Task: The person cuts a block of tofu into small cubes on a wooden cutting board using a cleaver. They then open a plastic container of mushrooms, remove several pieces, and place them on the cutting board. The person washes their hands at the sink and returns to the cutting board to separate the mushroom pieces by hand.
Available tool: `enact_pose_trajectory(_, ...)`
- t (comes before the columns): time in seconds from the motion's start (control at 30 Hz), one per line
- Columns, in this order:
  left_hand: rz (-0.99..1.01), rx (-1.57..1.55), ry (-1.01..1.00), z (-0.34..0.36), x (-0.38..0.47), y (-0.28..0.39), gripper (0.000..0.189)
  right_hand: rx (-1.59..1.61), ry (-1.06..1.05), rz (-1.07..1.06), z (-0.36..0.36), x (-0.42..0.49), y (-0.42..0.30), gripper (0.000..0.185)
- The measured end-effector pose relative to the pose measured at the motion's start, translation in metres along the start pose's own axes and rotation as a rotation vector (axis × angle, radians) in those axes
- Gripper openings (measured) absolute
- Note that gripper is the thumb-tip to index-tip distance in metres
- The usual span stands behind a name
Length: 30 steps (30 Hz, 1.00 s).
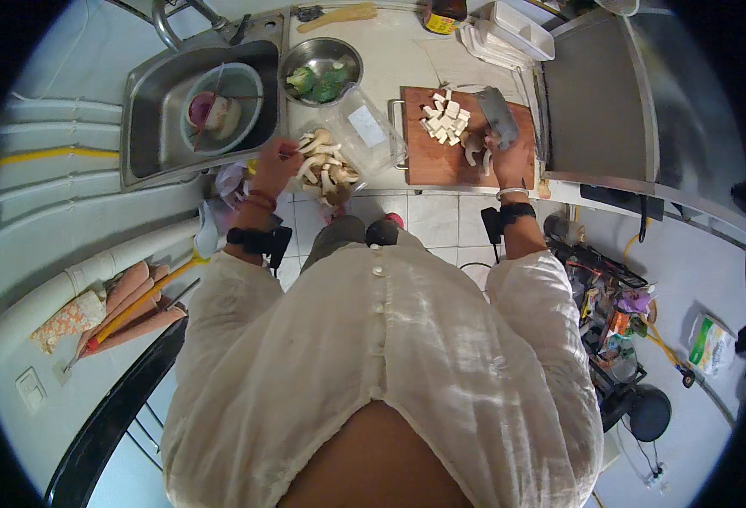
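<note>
My right hand [511, 164] grips a cleaver [499, 115], its broad grey blade over the right part of a wooden cutting board [436, 171]. Just left of that hand lie mushrooms [472, 151] with pale stems. Cut white cubes [444, 119], possibly tofu, form a heap on the board. My left hand [282, 164] is at the left side of a pile of mushrooms [327, 166] by the counter's front edge. Its fingertips are close to the stems, and whether they pinch one is unclear. A clear plastic container [373, 136] lies between pile and board.
A steel bowl [292, 56] with broccoli sits behind the mushroom pile. In the sink [141, 136] stands a round basin [255, 117] with items inside. White trays [516, 32] and a dark jar [444, 18] stand at the back. A metal panel [592, 95] borders the board's right.
</note>
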<state>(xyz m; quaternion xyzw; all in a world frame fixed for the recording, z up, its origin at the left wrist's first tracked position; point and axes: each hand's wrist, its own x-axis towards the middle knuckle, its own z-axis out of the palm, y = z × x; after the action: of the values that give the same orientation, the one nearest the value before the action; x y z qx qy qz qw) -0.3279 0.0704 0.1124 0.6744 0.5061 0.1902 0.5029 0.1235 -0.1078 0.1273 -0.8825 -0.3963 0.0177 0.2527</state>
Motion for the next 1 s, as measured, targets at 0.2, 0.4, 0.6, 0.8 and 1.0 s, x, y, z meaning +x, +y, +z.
enact_pose_trajectory(0.2, 0.483, 0.637, -0.26, 0.044, -0.021, 0.024, 0.039, 0.202, 0.028, -0.349, -0.017, -0.03, -0.095, 0.055)
enact_pose_trajectory(0.4, 0.437, 0.829, -0.159, 0.069, -0.014, 0.017, 0.027, 0.299, -0.061, -0.57, -0.028, -0.061, -0.165, 0.05)
enact_pose_trajectory(0.6, 0.5, 0.753, -0.231, 0.065, -0.003, -0.007, 0.018, 0.343, -0.152, -0.546, -0.027, -0.078, -0.169, 0.045)
enact_pose_trajectory(0.8, 0.372, 0.331, -0.22, 0.053, 0.004, -0.012, 0.019, 0.416, -0.261, -0.659, -0.016, -0.094, -0.178, 0.039)
enact_pose_trajectory(1.0, 0.246, -0.101, -0.276, 0.025, 0.009, 0.009, 0.026, 0.477, -0.445, -0.606, 0.005, -0.108, -0.204, 0.036)
